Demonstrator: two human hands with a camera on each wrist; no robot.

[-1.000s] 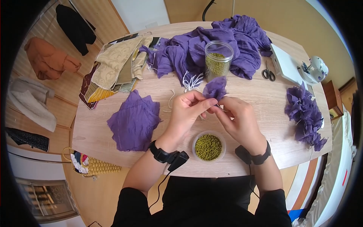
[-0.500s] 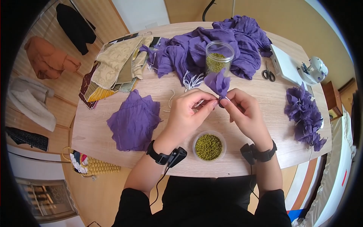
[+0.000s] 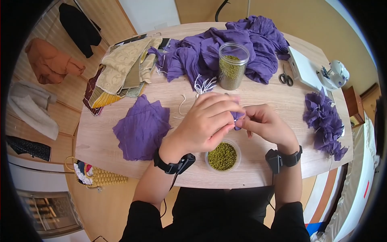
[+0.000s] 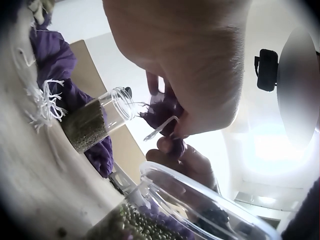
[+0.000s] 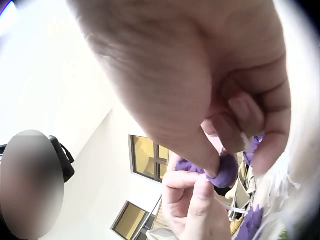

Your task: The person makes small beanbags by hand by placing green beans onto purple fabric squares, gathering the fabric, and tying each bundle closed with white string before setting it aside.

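Observation:
Both hands meet above the table over a small purple cloth bundle [image 3: 238,120]. The left hand [image 3: 205,123] pinches it, with the back of the hand turned up and covering much of the cloth. From the other side, the right hand [image 3: 269,124] grips the bundle between thumb and fingers. In the right wrist view the bundle [image 5: 223,172] looks round and tight. A white string [image 4: 161,129] lies across the cloth in the left wrist view. Just below the hands stands an open tub of green beans [image 3: 221,156].
Flat purple pieces [image 3: 143,129] lie at left, patterned fabrics [image 3: 123,70] behind them. A bean jar [image 3: 231,68] stands before heaped purple cloth [image 3: 262,48]; white strings [image 3: 204,85] lie beside it. Scissors [image 3: 286,79], a sewing machine [image 3: 336,74] and ruffled purple cloth [image 3: 325,125] are at right.
The bundle has come down toward the tub and its loose cloth top is now mostly covered. The left hand has turned over it; the right hand has moved slightly right and down.

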